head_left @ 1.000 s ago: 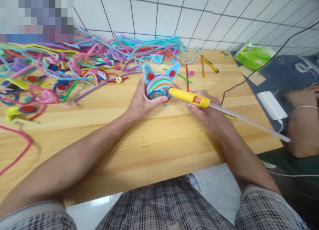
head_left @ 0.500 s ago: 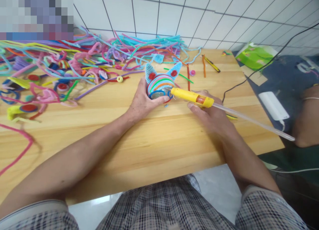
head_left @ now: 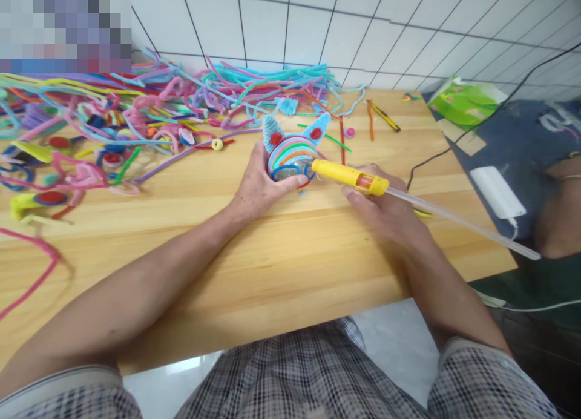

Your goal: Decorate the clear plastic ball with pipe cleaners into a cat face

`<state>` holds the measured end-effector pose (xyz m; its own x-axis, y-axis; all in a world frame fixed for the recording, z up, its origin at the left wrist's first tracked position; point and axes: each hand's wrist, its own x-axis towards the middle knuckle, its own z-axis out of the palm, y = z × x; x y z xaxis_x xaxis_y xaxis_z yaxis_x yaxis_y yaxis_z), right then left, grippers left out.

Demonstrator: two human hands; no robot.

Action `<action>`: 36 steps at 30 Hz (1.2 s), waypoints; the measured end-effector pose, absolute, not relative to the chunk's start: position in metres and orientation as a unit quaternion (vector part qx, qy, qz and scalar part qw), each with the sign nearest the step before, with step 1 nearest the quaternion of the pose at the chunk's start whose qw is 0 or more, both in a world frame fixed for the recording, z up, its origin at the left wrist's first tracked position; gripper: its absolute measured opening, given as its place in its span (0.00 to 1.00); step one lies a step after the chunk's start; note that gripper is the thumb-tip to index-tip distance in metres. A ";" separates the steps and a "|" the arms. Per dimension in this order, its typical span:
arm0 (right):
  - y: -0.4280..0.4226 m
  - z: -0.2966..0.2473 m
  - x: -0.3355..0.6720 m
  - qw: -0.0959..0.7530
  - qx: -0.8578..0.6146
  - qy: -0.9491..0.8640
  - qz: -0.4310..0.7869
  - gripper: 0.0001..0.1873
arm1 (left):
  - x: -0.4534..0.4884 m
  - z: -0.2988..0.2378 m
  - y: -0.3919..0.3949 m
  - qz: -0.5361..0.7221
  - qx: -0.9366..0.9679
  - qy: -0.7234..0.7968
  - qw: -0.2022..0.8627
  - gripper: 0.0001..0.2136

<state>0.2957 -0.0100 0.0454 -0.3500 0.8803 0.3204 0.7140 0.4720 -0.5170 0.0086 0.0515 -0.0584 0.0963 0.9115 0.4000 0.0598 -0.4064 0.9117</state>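
Note:
My left hand point(head_left: 261, 183) is closed round the left and near side of a round pipe-cleaner craft point(head_left: 294, 149). This has two blue pointed ears with red centres, coloured stripes across the top and blue rings on its front. My right hand point(head_left: 381, 204) grips a yellow hot glue gun point(head_left: 338, 172), its fingers partly hidden beneath the body. The gun's nozzle end is at the craft's right front, by a blue ring; whether it touches I cannot tell. A long clear glue stick point(head_left: 463, 225) sticks out of the gun's back towards the right.
Pipe cleaners point(head_left: 272, 77) in many colours are heaped along the table's back and left. A yellow utility knife point(head_left: 385, 117) lies at the back right. Beyond the table's right edge are a white power bank point(head_left: 497, 192), a green packet point(head_left: 467, 101) and another person's limb point(head_left: 560, 207).
Almost nothing differs. The whole view has shifted very slightly; both hands keep their hold on the craft and the glue gun.

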 end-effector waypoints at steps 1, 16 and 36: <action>-0.010 0.045 0.296 0.288 -0.492 -0.809 0.143 0.07 | 0.008 -0.058 0.052 0.551 0.631 0.385 0.387 0.50; -0.008 0.042 0.301 0.288 -0.503 -0.801 0.147 0.05 | 0.010 -0.057 0.051 0.554 0.623 0.388 0.393 0.52; 0.006 0.038 0.315 0.351 -0.518 -0.735 0.262 0.14 | 0.007 -0.061 0.054 0.554 0.625 0.392 0.386 0.49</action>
